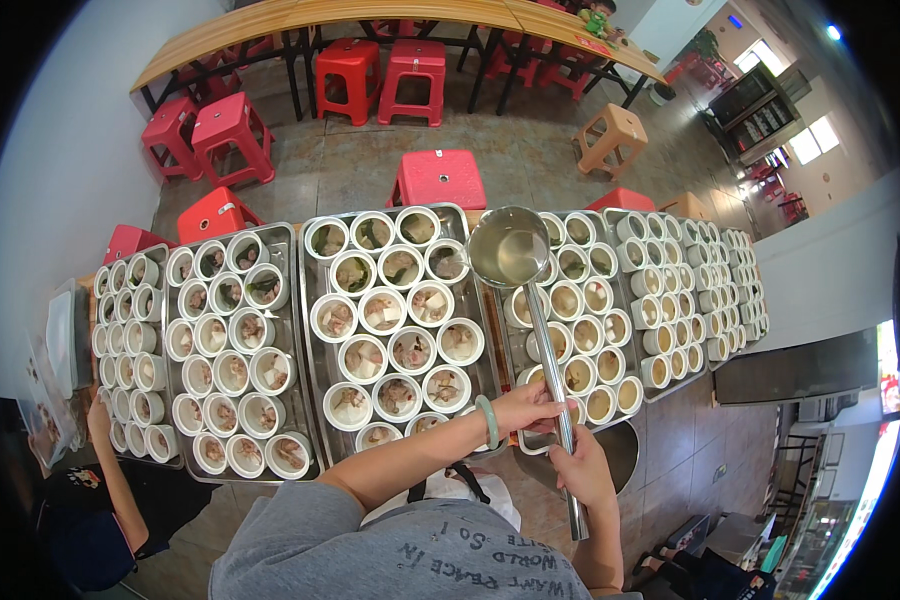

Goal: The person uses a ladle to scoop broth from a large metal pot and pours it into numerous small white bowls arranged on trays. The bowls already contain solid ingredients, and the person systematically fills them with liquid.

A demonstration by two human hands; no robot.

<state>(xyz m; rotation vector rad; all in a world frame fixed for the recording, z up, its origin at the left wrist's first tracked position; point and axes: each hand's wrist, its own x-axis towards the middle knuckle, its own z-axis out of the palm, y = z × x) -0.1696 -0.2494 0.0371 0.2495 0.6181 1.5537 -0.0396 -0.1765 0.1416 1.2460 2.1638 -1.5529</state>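
A long-handled metal ladle (508, 247) with pale broth in its bowl is held over the gap between two metal trays. My left hand (529, 411), with a jade-green bangle at the wrist, grips the handle. Below it my right hand (583, 465) is closed on the same handle near its end. A thin stream of liquid appears at the bowl's left side, by a white cup (445, 260) with meat. The middle metal tray (487, 367) holds rows of white cups with meat, white cubes and dark greens. Right of the ladle, cups (586, 334) hold cloudy liquid.
More trays of cups (229, 375) run left and right along the table. A large metal pot (619, 454) stands below my hands. At far left a co-worker's hand (99, 420) is by a tray, near plastic containers (67, 337). A red stool (439, 176) stands beyond the table.
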